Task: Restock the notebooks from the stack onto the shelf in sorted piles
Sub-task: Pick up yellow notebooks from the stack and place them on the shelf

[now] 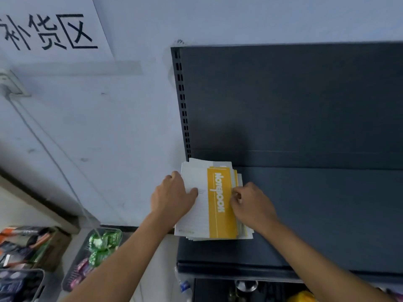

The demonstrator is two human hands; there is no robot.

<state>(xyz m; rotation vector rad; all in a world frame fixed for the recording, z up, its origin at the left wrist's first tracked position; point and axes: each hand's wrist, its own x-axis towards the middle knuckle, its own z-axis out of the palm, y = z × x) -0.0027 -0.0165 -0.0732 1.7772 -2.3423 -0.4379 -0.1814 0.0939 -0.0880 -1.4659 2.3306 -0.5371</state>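
A stack of notebooks (218, 205) lies at the left end of the dark grey shelf (316, 214). The top notebook is white with a yellow band that reads "Notebook". My left hand (172, 197) lies flat on the stack's left edge, thumb on the white cover. My right hand (250, 203) has its fingers curled at the stack's right edge, pinching the edges of the upper notebooks. The lower notebooks show only as fanned edges under the top one.
The shelf's dark back panel (283, 101) rises behind the stack. A white wall with a printed sign (48, 29) is at the left. Baskets of packaged goods (96, 253) sit on the floor at lower left. More items sit below the shelf's front lip.
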